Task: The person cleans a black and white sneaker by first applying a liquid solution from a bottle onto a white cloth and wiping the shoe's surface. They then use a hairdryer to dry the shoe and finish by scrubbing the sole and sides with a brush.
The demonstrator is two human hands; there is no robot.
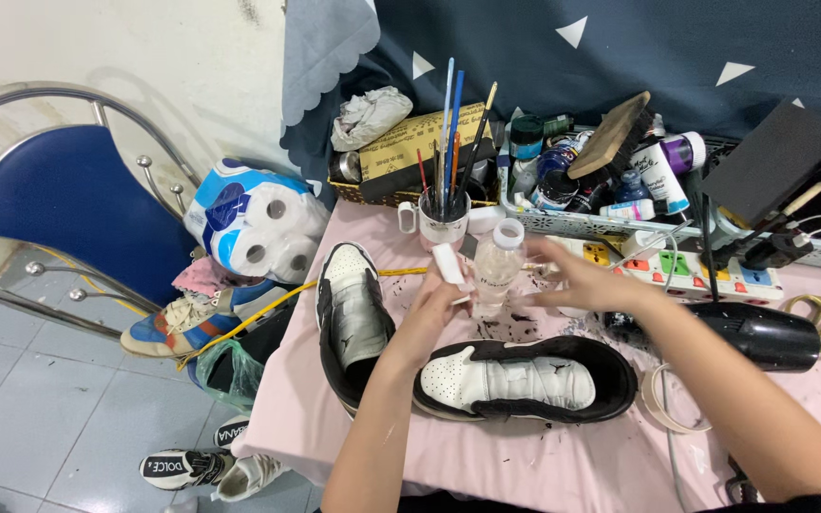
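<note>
While the left hand (434,302) pinches a small white cap (448,263) between thumb and fingers, the right hand (577,281) reaches in from the other side with its fingers spread, loosely around a clear bottle (500,270); motion blur keeps me from telling whether those fingers truly close on it. That bottle stands upright on the pink table (525,456), just behind two black-and-white shoes (525,380) and just in front of a brush cup (444,220). Its mouth looks open, and the cap sits right beside its neck.

Seen from the head camera, the only view, good work at this point seems to call for a steady bottle: the right hand should brace the body low, so that nothing tips onto the near shoe, whose white toe lies directly below. Keeping the cap clear of the dark flecks on the cloth would, I judge, keep the contents clean. A dryer (762,334) and a power strip (705,275) lie close on the right, so any spill should be kept away from that side.
</note>
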